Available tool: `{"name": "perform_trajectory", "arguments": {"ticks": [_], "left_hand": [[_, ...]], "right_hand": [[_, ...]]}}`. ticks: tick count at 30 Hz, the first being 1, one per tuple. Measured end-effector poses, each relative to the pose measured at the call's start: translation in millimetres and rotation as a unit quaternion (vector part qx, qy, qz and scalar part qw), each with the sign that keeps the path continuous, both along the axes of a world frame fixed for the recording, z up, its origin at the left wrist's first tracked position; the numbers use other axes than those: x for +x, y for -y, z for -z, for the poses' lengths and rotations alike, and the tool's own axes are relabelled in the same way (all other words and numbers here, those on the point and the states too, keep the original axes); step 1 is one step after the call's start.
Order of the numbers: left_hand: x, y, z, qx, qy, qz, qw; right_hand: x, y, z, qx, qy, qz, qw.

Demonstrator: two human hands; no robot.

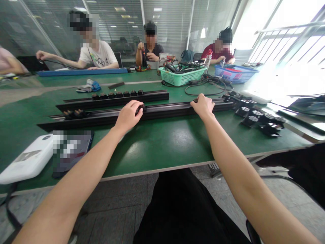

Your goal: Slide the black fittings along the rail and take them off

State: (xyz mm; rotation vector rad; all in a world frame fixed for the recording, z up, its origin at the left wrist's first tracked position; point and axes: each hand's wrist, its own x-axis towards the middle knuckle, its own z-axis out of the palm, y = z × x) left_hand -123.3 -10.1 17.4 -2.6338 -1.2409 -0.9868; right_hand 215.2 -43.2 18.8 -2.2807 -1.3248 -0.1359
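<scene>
A long black rail (167, 111) with a slot along its top lies across the table in front of me. Near its middle, my left hand (129, 116) is closed with thumb and fingers around a small black block (139, 108) on the rail. Further right, my right hand (203, 105) pinches a small dark part (195, 100) at the rail's top, mostly hidden by the fingers. Several black blocks (76, 114) sit on the rail's left end. Behind it, parallel, lies a second black rail (152, 97) with a row of similar black blocks (119, 95).
Several loose black blocks (254, 115) are heaped at the right. A white device (30, 157) and a dark phone (73, 152) lie at the near left. A green basket (182, 77) of parts, a blue basket (236, 74) and a black cable (205, 93) are further back. Co-workers sit opposite.
</scene>
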Motion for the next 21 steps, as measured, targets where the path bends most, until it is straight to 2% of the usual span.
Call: {"name": "perform_trajectory", "arguments": {"ticks": [14,21], "left_hand": [[0.4,1.5,-0.6,0.001,0.002,0.001,1.0],[0.2,1.1,-0.3,0.003,0.002,0.004,1.0]], "right_hand": [[7.0,-3.9,3.5,0.017,0.014,0.005,1.0],[7.3,-5.1,3.2,0.0,0.012,0.006,1.0]]}}
